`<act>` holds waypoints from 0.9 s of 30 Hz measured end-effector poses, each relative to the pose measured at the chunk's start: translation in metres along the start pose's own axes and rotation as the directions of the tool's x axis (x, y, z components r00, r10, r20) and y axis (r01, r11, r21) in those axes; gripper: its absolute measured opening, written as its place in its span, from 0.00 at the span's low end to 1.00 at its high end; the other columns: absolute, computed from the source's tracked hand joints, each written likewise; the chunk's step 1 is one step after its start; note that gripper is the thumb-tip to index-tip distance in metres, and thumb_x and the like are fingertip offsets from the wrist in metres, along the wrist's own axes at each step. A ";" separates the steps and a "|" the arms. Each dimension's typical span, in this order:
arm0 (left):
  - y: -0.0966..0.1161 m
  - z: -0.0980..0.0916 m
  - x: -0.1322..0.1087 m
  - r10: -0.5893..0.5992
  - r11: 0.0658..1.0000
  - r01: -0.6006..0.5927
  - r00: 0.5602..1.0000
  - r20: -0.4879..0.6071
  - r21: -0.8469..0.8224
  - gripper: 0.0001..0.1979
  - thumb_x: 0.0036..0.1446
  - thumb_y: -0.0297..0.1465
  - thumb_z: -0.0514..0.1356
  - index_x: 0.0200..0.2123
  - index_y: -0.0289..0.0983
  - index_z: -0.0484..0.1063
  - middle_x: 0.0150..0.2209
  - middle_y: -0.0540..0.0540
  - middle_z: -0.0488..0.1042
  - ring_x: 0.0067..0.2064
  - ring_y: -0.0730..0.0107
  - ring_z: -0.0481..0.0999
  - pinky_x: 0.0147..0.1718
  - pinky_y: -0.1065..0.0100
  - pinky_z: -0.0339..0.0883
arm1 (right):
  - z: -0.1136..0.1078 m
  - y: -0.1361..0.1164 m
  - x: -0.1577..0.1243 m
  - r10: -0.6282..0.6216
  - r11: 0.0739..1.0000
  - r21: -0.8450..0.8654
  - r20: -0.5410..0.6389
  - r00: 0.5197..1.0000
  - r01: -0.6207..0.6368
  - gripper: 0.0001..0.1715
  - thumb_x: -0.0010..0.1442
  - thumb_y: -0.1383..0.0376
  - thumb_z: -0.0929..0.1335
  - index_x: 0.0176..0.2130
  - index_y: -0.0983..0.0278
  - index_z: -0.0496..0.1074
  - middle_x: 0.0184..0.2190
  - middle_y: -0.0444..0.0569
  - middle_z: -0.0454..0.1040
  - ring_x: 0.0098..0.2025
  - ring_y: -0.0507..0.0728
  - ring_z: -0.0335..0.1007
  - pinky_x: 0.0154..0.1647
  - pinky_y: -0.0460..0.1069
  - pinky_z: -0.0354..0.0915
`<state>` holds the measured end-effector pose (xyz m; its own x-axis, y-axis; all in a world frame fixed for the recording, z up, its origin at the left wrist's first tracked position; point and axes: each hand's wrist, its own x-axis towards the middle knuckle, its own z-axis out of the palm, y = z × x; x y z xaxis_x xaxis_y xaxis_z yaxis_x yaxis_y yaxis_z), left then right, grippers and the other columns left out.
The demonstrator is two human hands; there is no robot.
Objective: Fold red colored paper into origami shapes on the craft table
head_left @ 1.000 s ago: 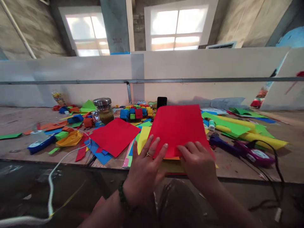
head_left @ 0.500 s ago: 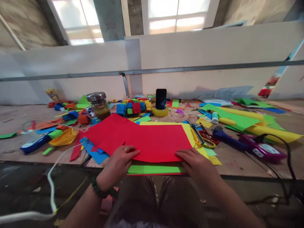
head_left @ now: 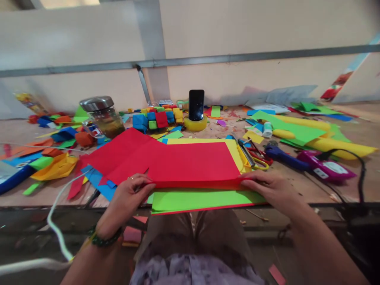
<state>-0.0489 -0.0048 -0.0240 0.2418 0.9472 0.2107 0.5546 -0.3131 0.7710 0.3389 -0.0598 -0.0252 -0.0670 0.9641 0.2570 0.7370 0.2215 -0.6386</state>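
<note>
A red sheet [head_left: 192,162] lies in the centre of the frame, its long axis running left to right across the picture, roughly square to the two forearms. It sits directly between the hands, so neither is clearly nearer: the left hand [head_left: 127,196] is at its lower-left corner, the right hand [head_left: 274,192] at its lower-right. The fingers of both are closed, thumb against fingertips, pinching the near edge at its two ends. Along that edge runs a narrow upturned band — whether creased or only curled, I cannot tell.

Just below the band, toward the bottom of the frame, is green paper [head_left: 202,201]; a yellow sheet [head_left: 236,156] shows past the red one's top and right side. A second red sheet [head_left: 118,154] adjoins it at centre left.

Farther up the counter [head_left: 363,128] stand a phone [head_left: 196,105] in a yellow ring [head_left: 195,124], paper cubes [head_left: 161,119] and, upper left of centre, a lidded jar [head_left: 103,118]. Scissors [head_left: 261,163] lie just above the right hand.
</note>
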 end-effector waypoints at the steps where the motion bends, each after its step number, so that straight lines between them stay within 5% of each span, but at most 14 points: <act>1: 0.001 0.000 0.001 -0.022 1.000 0.022 1.000 -0.003 0.021 0.17 0.54 0.45 0.61 0.26 0.37 0.76 0.29 0.48 0.74 0.27 0.70 0.71 0.23 0.71 0.62 | 0.000 -0.001 0.001 0.026 1.000 -0.008 -0.003 1.000 -0.026 0.15 0.60 0.54 0.67 0.33 0.60 0.78 0.32 0.47 0.80 0.33 0.58 0.76 0.31 0.50 0.71; 7: -0.003 0.001 0.007 -0.099 0.968 0.107 0.994 -0.044 0.227 0.23 0.53 0.52 0.59 0.22 0.37 0.72 0.20 0.52 0.64 0.22 0.72 0.64 0.21 0.70 0.55 | 0.004 -0.008 0.005 0.013 1.000 -0.004 -0.089 0.996 -0.014 0.17 0.60 0.55 0.66 0.26 0.61 0.76 0.28 0.47 0.78 0.30 0.56 0.73 0.28 0.48 0.67; 18: -0.021 0.003 0.011 0.027 0.933 0.000 0.997 -0.071 0.359 0.20 0.54 0.48 0.58 0.21 0.38 0.72 0.38 0.45 0.73 0.39 0.62 0.73 0.36 0.62 0.64 | 0.012 -0.012 0.001 0.174 0.985 0.054 -0.194 0.966 -0.166 0.11 0.52 0.57 0.71 0.24 0.61 0.76 0.28 0.47 0.78 0.31 0.56 0.73 0.30 0.49 0.67; 23: 0.004 0.002 0.016 0.215 0.893 -0.064 0.930 -0.297 0.445 0.12 0.58 0.41 0.59 0.36 0.41 0.77 0.44 0.45 0.72 0.46 0.57 0.72 0.44 0.57 0.65 | 0.017 -0.014 -0.008 0.210 0.977 0.147 -0.526 0.824 -0.154 0.08 0.55 0.58 0.71 0.31 0.60 0.76 0.32 0.48 0.78 0.34 0.57 0.73 0.31 0.50 0.66; 25: 0.009 0.003 0.018 0.256 0.894 -0.091 0.907 -0.334 0.438 0.11 0.58 0.39 0.59 0.38 0.41 0.77 0.45 0.45 0.72 0.47 0.57 0.72 0.45 0.56 0.65 | 0.018 -0.011 -0.011 0.266 0.963 0.171 -0.490 0.830 -0.208 0.11 0.55 0.56 0.71 0.33 0.60 0.77 0.30 0.48 0.78 0.31 0.56 0.71 0.27 0.49 0.64; 27: 0.006 0.003 0.019 0.207 0.919 -0.102 0.947 -0.247 0.380 0.12 0.57 0.40 0.59 0.34 0.41 0.78 0.42 0.45 0.74 0.43 0.59 0.74 0.42 0.58 0.67 | 0.018 -0.007 -0.011 0.304 0.953 0.120 -0.386 0.871 -0.279 0.14 0.54 0.53 0.71 0.33 0.61 0.77 0.27 0.48 0.77 0.28 0.56 0.69 0.25 0.49 0.62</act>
<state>-0.0384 0.0110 -0.0172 0.1475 0.8489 0.5075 0.7876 -0.4112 0.4589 0.3222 -0.0695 -0.0364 0.4258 0.8501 0.3099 0.6399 -0.0407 -0.7674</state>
